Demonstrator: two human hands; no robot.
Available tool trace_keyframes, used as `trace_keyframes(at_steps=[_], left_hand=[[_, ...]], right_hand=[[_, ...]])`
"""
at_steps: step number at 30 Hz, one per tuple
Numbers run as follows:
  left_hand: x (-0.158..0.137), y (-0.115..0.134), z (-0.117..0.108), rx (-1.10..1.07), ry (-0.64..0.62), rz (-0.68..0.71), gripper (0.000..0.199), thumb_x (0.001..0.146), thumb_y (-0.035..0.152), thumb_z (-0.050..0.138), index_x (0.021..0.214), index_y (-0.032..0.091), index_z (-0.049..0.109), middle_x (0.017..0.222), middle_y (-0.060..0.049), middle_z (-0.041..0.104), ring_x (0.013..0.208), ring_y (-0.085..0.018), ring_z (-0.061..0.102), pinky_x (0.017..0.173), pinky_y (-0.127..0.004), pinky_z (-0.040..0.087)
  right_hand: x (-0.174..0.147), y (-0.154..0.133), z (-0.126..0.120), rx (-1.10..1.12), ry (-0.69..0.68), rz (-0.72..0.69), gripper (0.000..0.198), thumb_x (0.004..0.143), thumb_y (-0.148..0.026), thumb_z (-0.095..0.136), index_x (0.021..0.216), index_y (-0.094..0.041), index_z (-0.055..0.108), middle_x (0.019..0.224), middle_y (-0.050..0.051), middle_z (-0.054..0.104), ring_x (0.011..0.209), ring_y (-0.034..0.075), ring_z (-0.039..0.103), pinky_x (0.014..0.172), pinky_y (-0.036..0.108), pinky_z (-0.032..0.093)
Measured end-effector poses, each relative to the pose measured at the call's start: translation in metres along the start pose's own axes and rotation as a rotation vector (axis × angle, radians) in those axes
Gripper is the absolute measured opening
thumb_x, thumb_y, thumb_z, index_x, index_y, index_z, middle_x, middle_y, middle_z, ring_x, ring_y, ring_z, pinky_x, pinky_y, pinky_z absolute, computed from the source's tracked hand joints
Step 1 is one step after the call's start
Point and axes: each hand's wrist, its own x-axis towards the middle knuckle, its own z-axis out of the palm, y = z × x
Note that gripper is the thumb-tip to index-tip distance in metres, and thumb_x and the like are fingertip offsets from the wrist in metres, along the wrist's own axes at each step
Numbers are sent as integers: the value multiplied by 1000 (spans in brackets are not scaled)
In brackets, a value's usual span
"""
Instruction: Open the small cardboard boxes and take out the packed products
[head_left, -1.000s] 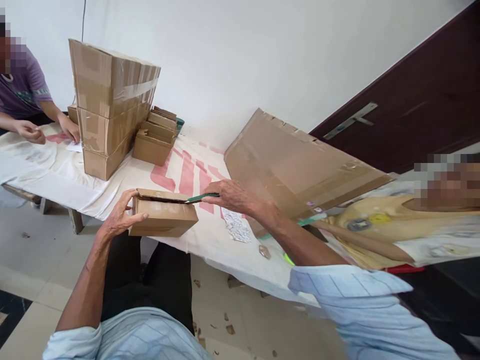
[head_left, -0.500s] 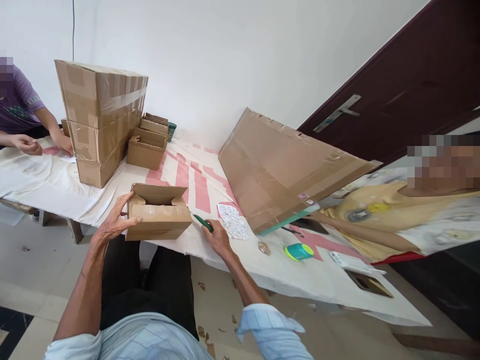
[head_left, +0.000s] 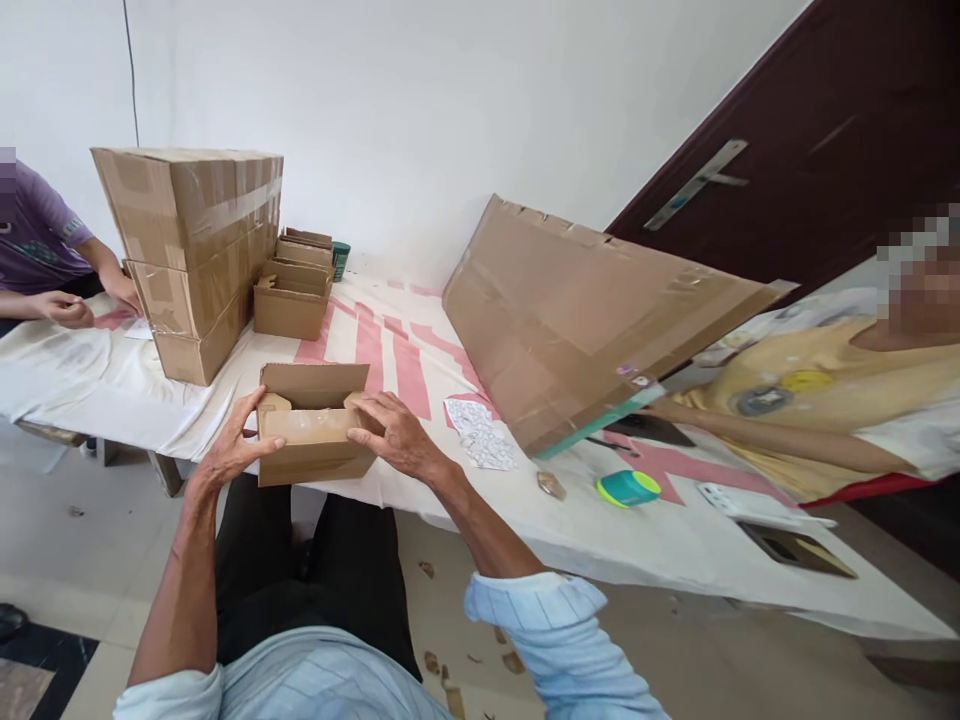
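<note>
A small cardboard box (head_left: 315,462) sits at the table's near edge, its back flap standing up and its top partly open. Clear tape shows along the upper front edge. My left hand (head_left: 234,440) grips the box's left end, thumb on the front face and fingers around the side. At the right end, my right hand (head_left: 397,432) holds the box too, fingers over the top corner and thumb against the front. Most of the box's inside is hidden from me.
Stacked cartons (head_left: 202,250) and open small boxes (head_left: 292,310) stand back left. A large cardboard sheet (head_left: 570,330) leans at right. A patterned paper (head_left: 480,433), tape lump (head_left: 551,485) and teal-yellow container (head_left: 628,488) lie nearer. People sit at both sides.
My right hand has moved left from beside the box onto its right end. The green-handled tool it held no longer shows. My left hand keeps its hold, and the view has shifted slightly.
</note>
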Motion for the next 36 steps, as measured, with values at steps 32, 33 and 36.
trace_keyframes(at_steps=[32,33,36], left_hand=[[-6,3,-5,47,-96,42,122,71,59,91,171,34,26,175,-13,29,158,-46,36,115,-58,54],[-6,3,-5,41,-94,42,122,71,59,92,171,33,26,175,-14,29,158,-45,36,115,-58,54],[-5,0,-4,31,-87,48,123,72,59,92,171,30,25,175,-15,28,158,-45,35,115,-57,54]], right_hand=[[-23,-14,10,-120,223,189,26,94,-38,70,116,-25,71,113,12,69,109,32,66,92,49,59],[-17,-11,10,-121,200,243,32,91,-40,73,118,-25,71,115,12,69,106,32,67,88,48,60],[-7,-7,7,-94,120,339,40,84,-41,77,119,-22,71,119,11,70,90,26,71,79,42,60]])
